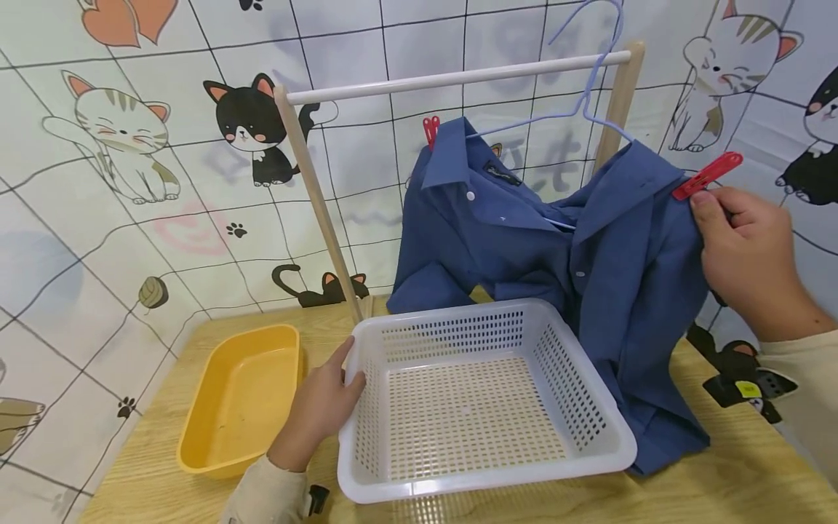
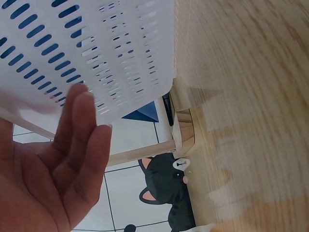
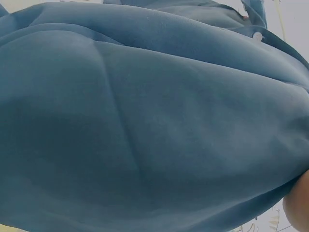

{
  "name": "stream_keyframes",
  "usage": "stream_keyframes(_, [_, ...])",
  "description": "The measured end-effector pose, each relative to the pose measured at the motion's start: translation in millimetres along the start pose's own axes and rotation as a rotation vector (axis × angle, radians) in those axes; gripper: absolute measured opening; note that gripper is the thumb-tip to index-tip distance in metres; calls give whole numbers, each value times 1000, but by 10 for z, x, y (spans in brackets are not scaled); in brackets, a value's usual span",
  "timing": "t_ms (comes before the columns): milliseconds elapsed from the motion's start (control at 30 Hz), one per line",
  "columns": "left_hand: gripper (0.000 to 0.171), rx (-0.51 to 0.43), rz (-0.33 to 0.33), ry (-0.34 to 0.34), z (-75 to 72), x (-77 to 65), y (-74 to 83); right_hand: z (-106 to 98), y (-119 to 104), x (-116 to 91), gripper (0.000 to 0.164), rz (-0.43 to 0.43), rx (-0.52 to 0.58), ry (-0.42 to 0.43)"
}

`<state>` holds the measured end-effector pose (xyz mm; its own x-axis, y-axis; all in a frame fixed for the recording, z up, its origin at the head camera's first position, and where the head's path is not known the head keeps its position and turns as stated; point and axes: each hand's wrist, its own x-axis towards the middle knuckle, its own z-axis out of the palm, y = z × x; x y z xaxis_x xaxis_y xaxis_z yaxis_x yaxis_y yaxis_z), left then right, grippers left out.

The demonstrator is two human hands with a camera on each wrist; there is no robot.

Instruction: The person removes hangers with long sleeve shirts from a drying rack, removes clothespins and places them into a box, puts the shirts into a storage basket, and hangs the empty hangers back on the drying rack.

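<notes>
1. Since the basket [image 1: 484, 478] stands nearest, the left hand [image 1: 325, 397] would do best to steady its left rim lightly, without pushing it into the shirt [image 1: 622, 284] behind.
2. That hand reaches in from the lower left, holding the rim with its thumb on top; in the left wrist view, loosely bent fingers lie against the slotted wall, so the hold looks gentle.
3. Left of it, the yellow tray [image 1: 242, 400] sits on the table [image 1: 131, 502].
4. Beyond the basket, the shirt hangs spread on the hanger [image 1: 592, 80], its right side trailing down to the table.
5. At its shoulder, the right hand [image 1: 749, 236], raised at the right, pinches cloth just below the red clip [image 1: 707, 176]; whether the wire is inside that pinch, I cannot tell.
6. A small, close pinch seems wise: a hard tug could drag the collar askew or strain the other clip [image 1: 431, 131].
7. Farthest back is the rack [image 1: 458, 78]; the hook rises above its rail, apparently not seated, so even pressure should matter.
</notes>
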<state>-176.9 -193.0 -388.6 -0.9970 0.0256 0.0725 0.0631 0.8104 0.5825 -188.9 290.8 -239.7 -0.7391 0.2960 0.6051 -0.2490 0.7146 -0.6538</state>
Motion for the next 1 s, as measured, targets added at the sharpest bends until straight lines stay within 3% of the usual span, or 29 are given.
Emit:
stream_keyframes(233, [63,-28,4,-13,-3,-8,8,12,92,-114,42,30,55,-71])
stream_keyframes(433, [62,-73,1,-18,19,9,-11,11,198,-208,34,65,80,-230])
stream_keyframes(533, [62,-95,-2,-15,27,22,-22,26,233,-252,18,64,156,-308])
stream_keyframes(767, [62,-115,-12,-11,31,21,-18,50,351,-312,35,15,333,-551])
stream_keyframes(867, [60,-105,-8,-2,39,14,-31,75,391,-338,38,-19,512,-641])
stream_keyframes(900, [56,-87,12,13,53,23,-60,81,395,-348,39,-28,582,-668])
stream_keyframes(1000, [35,15,239,91,142,85,-284,87,377,-371,40,-62,767,-769])
